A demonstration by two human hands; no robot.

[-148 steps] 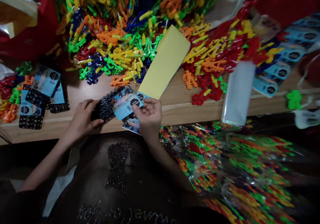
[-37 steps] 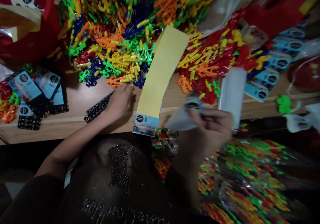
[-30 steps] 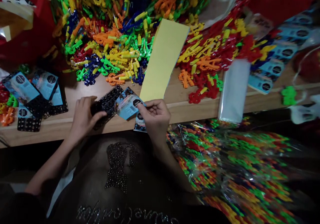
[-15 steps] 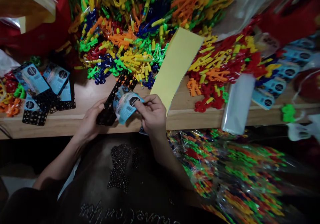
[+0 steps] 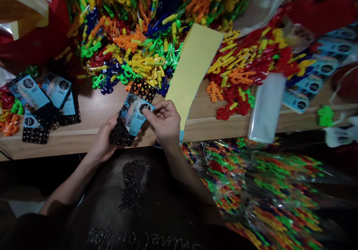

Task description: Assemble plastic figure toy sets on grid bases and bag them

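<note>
My left hand grips the lower left edge of a black perforated plastic piece at the table's front edge. Across the front of that piece lies a blue printed label with a dark octagon. The label's right edge is pinched between the thumb and fingers of my right hand. Just behind my right hand, a long yellow paper strip lies on the table. More black pieces with blue labels rest in a pile to the left.
Colourful plastic toys are heaped along the back of the wooden table. A red container stands at the left. Clear plastic bags and blue labels lie right. Bagged toys fill the space below.
The blue label now lies flatter and straighter across the black piece, which has turned to face the camera more. The whole view has shifted slightly.
</note>
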